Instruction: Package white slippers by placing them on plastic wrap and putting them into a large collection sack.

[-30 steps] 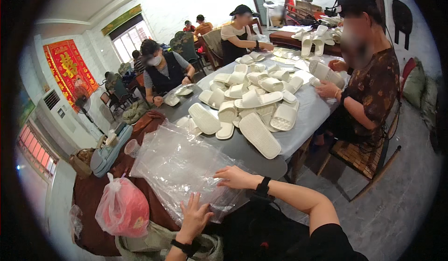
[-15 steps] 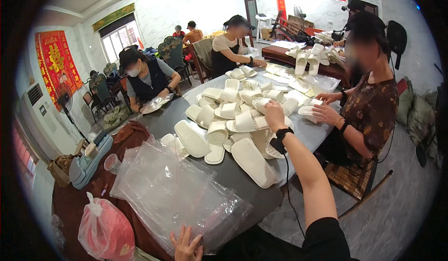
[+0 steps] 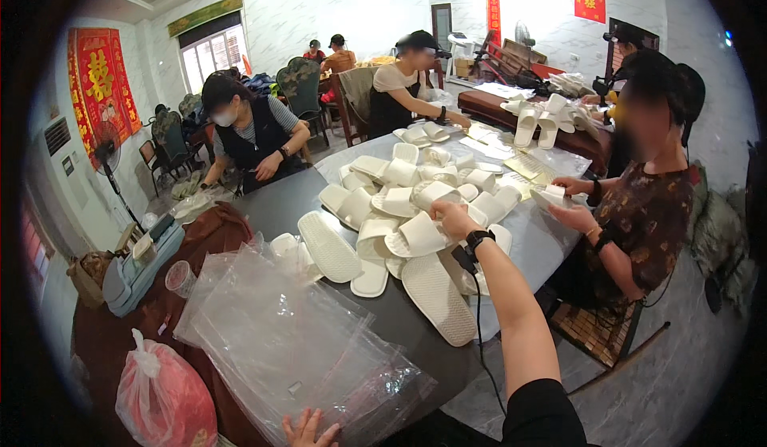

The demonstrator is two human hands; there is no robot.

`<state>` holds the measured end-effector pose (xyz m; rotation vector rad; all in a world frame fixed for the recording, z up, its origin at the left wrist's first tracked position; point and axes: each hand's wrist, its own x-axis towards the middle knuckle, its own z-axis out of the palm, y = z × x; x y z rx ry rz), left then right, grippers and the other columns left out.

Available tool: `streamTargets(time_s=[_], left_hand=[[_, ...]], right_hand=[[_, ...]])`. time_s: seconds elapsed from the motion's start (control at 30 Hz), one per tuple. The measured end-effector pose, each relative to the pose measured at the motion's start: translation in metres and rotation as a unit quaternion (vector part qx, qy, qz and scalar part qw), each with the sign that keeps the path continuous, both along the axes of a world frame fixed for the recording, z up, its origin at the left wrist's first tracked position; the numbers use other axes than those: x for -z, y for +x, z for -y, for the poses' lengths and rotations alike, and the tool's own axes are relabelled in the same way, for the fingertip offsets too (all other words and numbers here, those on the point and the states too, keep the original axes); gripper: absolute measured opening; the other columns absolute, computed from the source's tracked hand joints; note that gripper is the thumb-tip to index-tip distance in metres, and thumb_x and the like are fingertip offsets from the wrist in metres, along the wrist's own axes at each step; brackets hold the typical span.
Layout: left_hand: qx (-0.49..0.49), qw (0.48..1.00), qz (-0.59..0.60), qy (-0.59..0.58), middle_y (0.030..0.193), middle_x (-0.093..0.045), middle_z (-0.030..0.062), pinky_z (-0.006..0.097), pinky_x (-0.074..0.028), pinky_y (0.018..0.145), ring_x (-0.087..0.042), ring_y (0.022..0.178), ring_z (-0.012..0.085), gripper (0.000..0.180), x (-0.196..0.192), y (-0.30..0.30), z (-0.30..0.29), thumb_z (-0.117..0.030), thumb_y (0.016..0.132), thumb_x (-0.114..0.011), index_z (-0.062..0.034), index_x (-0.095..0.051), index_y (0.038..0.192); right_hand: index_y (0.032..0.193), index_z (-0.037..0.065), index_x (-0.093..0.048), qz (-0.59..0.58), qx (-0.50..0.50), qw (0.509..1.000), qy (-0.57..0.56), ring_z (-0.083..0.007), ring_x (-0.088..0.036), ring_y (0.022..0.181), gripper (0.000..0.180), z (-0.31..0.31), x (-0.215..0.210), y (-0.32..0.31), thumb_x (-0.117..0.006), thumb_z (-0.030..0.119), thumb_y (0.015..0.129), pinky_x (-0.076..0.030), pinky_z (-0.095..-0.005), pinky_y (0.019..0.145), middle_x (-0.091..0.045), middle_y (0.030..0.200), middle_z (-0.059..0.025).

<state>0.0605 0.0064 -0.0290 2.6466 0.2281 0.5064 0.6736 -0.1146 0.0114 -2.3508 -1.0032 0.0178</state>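
My right hand (image 3: 455, 220) reaches over a pile of cream slippers on the grey table. Its fingers close on the edge of one open-toed slipper (image 3: 415, 238) at the near side of the pile. My left hand (image 3: 308, 431) rests with fingers spread on the near edge of a stack of clear plastic bags (image 3: 280, 335). Just in front of my right forearm, a slipper (image 3: 438, 299) lies with its textured sole up. Another sole-up slipper (image 3: 328, 247) leans at the pile's left.
A pink-filled plastic bag (image 3: 166, 395) and a clear cup (image 3: 180, 278) are at the left on brown cloth (image 3: 120, 359). At the right, a person's hands (image 3: 577, 217) hold a slipper. A cable hangs from my right wrist. Two people work across the table.
My right hand has moved left and nearer, onto a slipper at the pile's near side. My left hand stays on the bags. The masked person's arm now reaches aside.
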Motion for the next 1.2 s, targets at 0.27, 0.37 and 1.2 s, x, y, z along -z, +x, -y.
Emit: streamTargets(time_s=[0.27,0.37,1.2], left_hand=[[0.001,1.000,0.016,0.019,0.146,-0.051,0.0216,0.066,-0.028,0.112,-0.043,0.137,0.0459,0.040,-0.003,0.009,0.002,-0.005,0.084,-0.066,-0.0097,-0.068,0.123],[-0.010,1.000,0.016,0.006,0.144,-0.052,0.0218,0.066,-0.028,0.111,-0.045,0.135,0.0458,0.038,-0.006,0.004,0.004,-0.006,0.084,-0.065,-0.0093,-0.068,0.122],[-0.020,0.996,0.035,0.074,0.139,-0.056,0.0141,0.070,-0.012,0.117,-0.044,0.139,0.0347,0.048,0.028,-0.002,-0.010,-0.012,0.080,-0.070,-0.0165,-0.064,0.128]], right_hand=[[0.120,0.019,-0.057,-0.025,-0.062,0.995,-0.079,-0.0340,-0.052,0.126,0.055,0.000,-0.019,-0.010,-0.042,-0.013,0.079,-0.037,-0.0559,0.100,-0.055,0.131,-0.0146],[0.133,0.028,-0.050,-0.031,-0.076,0.991,-0.105,-0.0356,-0.051,0.127,0.063,-0.016,-0.026,-0.028,-0.042,-0.011,0.084,-0.042,-0.0596,0.095,-0.054,0.131,-0.0162],[0.100,0.003,-0.068,0.050,0.001,0.953,0.300,-0.0257,-0.066,0.076,0.018,0.026,-0.026,-0.205,-0.069,0.008,0.083,-0.052,-0.0358,0.071,-0.070,0.090,-0.0156]])
